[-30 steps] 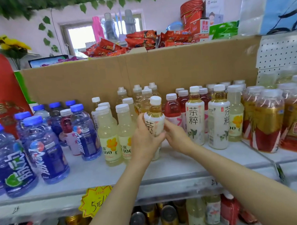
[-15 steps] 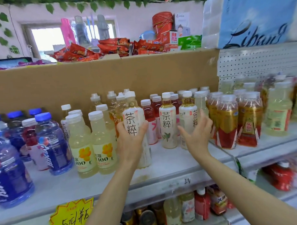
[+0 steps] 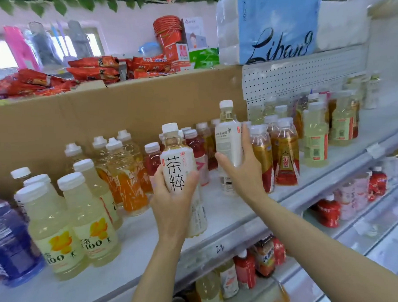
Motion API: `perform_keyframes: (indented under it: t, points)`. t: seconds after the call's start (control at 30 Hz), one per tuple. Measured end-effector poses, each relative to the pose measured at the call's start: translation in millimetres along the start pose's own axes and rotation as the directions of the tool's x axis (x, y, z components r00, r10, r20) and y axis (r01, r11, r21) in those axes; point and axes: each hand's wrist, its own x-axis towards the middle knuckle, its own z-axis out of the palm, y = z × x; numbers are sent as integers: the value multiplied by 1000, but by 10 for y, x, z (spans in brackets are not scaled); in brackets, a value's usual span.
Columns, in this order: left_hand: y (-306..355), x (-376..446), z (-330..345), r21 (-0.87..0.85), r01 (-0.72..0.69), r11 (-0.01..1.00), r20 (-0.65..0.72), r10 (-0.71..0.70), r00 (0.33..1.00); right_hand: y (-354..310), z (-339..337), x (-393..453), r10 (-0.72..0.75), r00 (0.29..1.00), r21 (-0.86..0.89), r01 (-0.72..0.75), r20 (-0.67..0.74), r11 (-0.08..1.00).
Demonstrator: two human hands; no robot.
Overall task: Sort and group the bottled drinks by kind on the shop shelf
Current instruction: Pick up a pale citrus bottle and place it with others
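Head view, drinks shelf (image 3: 229, 219).

Left hand (image 3: 172, 199): fingers and thumb wrapped round the lower body of a white-label tea bottle (image 3: 178, 174), label characters facing the camera. Bottle upright, near the front edge of the shelf. Cannot tell whether its base rests on the board or is just lifted.

Right hand (image 3: 241, 169): curled round a second white-label tea bottle (image 3: 228, 140), thumb on the near side, fingers on the far side against its sleeve. This bottle sits higher than its neighbours, so judged lifted; barcode side toward the camera.

Neighbours: red drinks (image 3: 194, 148) directly behind and between the two held bottles; gold-and-red tea bottles (image 3: 284, 157) just beside the right hand's fingers; orange juice bottles (image 3: 124, 176) and pale lemon "100" bottles (image 3: 67, 223) to the left; blue bottles (image 3: 11, 238) at far left.

Judgement: step in hand is gathering the white-label teas into one group. Sorting looks partly done; kinds are still mixed mid-shelf.

Risks:
- Right fingers lie close to the gold-and-red teas; a sideways swing could knock one over and topple the tight row.
- Left bottle is close to the shelf lip; a careless set-down could tip it off the front.
- Smooth sleeves, each bottle held one-handed: slip possible.
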Motion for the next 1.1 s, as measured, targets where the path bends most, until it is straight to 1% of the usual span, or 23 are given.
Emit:
perform_keyframes:
  t: [0.07,0.2,0.3,0.47,0.57,0.87,1.1]
  points:
    - [73,-79,221,2,-39,999,12,39,999,-41,-287,-54,-35,999,0,35,-17,999]
    - [197,-272,836,-2,-70,998,28,70,997,23,-935,-150,-31,999,28,32,-40,999]
    - [325,-448,1420,-41,-59,997,33,61,998,187,-1498,-122,-12,998,-35,10,-58,999]
    - [471,-775,2461,-112,-34,993,62,42,997,628,-2491,-21,28,996,-67,-34,-84,997]
    - [509,-915,3065,-151,-10,988,103,26,994,834,-2988,86,47,993,-83,-56,-105,995]
    - [506,-855,4721,-177,19,984,195,17,981,1680,-4007,729,93,980,-138,-118,-174,983]
    - [490,-535,5946,-231,24,973,188,20,982,2375,-4633,1513,53,975,-242,-106,-218,964]
